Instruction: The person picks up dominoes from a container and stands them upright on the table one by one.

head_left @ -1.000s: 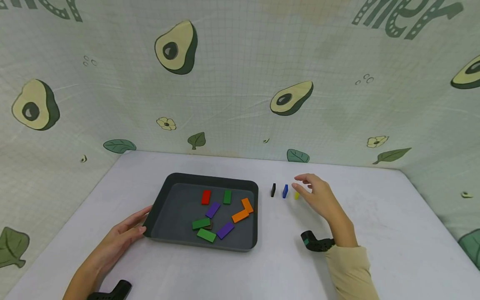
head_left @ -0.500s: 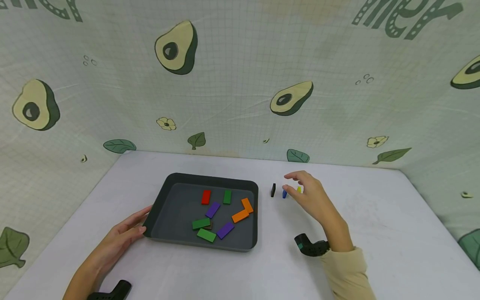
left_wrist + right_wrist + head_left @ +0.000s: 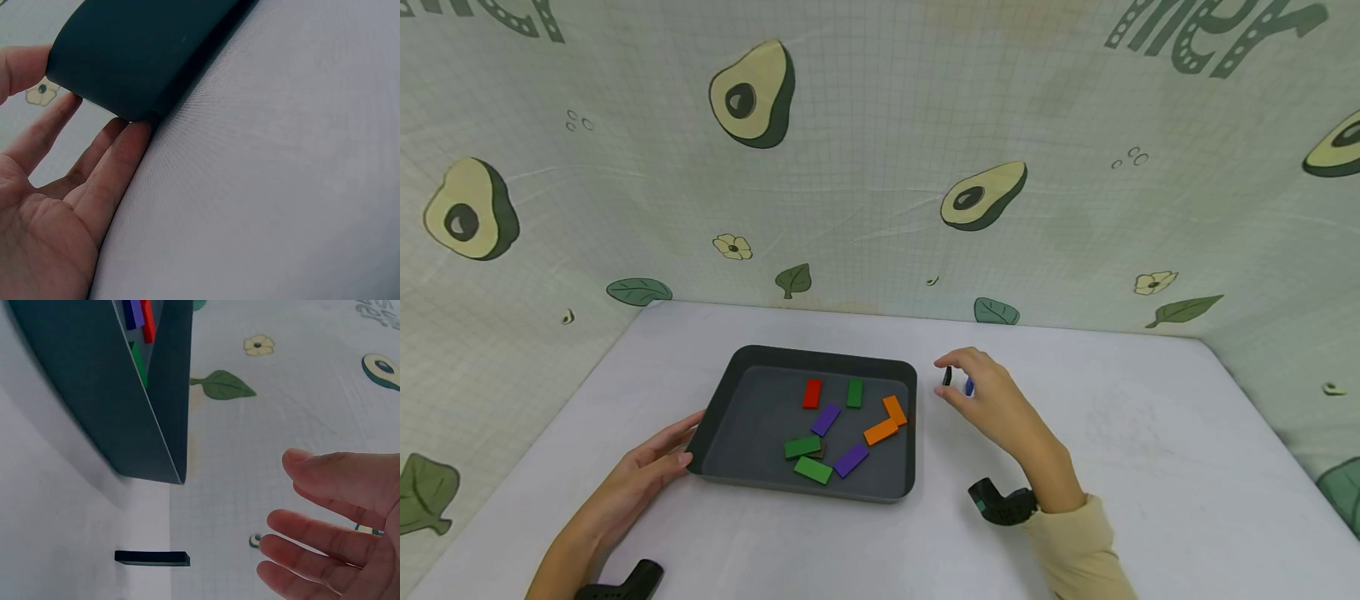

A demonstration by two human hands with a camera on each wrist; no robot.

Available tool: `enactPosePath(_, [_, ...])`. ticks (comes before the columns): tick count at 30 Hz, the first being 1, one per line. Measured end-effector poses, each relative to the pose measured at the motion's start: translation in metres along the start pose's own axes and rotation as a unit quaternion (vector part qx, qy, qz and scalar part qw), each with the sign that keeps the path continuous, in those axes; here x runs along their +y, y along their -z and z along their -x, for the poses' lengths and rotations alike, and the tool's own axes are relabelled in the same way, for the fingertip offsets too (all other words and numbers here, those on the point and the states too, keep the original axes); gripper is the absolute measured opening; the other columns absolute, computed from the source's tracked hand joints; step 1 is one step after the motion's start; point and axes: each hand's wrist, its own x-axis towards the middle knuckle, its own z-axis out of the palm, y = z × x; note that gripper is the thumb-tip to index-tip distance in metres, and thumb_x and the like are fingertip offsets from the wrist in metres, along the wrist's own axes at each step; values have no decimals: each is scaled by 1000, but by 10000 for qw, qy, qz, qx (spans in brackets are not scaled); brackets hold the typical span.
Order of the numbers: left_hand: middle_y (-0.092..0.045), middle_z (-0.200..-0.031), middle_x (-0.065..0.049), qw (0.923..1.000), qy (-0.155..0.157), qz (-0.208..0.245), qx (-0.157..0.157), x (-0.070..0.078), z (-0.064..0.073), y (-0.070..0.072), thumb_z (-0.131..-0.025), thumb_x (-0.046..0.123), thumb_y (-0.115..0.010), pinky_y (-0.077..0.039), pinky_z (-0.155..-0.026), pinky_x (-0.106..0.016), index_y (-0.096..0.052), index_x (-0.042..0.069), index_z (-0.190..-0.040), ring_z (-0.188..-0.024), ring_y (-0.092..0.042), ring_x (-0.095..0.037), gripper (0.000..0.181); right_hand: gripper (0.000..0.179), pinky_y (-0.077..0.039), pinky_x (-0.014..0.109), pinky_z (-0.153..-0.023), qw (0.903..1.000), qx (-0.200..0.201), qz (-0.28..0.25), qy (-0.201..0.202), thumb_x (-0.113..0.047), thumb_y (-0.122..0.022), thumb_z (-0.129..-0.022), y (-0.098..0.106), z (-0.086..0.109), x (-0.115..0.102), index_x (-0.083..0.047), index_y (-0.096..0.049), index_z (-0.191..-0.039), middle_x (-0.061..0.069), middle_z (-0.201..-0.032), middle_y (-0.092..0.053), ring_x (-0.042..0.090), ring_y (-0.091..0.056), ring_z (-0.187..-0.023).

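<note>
My left hand (image 3: 651, 471) rests against the left end of a dark grey baking tray (image 3: 730, 400), its fairly straight fingers and thumb touching the outer wall (image 3: 119, 69). My right hand (image 3: 992, 404) hovers on the tray's right side, thumb and fingers spread apart. In the head view a black domino (image 3: 947, 376) shows between them. The right wrist view has this upright black domino (image 3: 152, 558) apart from the fingertips. Just right of it a blue domino (image 3: 969, 387) stands partly hidden by the hand. The yellow domino is hidden behind the hand.
Inside the tray lie several dominoes: a red one (image 3: 812, 394), green ones (image 3: 813, 470), purple ones (image 3: 852, 461) and orange ones (image 3: 881, 432). A brown one (image 3: 818, 452) peeks out under a green one. Avocado-print cloth (image 3: 865, 167) rises behind the white table (image 3: 1150, 467).
My right hand has moved left, from beside the yellow domino past the blue one to the black one. The left hand and tray have stayed still.
</note>
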Motion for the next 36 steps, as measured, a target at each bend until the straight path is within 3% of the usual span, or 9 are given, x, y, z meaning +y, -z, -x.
enactPosePath(18, [-38, -130, 28, 10000, 7, 38, 42, -1, 0, 0, -97, 13, -45, -41, -87, -10, -26, 10, -147, -115, -39, 19, 53, 35, -43, 41, -98, 9975, -443, 160, 523, -12, -69, -83, -29, 2, -22, -8, -59, -116, 6, -122, -58, 25, -53, -118])
enactPosePath(36, [-39, -131, 27, 10000, -42, 16, 26, -1, 0, 0, -97, 12, -45, -41, -87, -10, -26, 10, -147, -115, -40, 18, 53, 35, -47, 35, -92, 9898, -1058, 171, 936, -10, -68, -84, -55, 3, -32, -5, -59, -117, 7, -117, -56, 22, -54, -108])
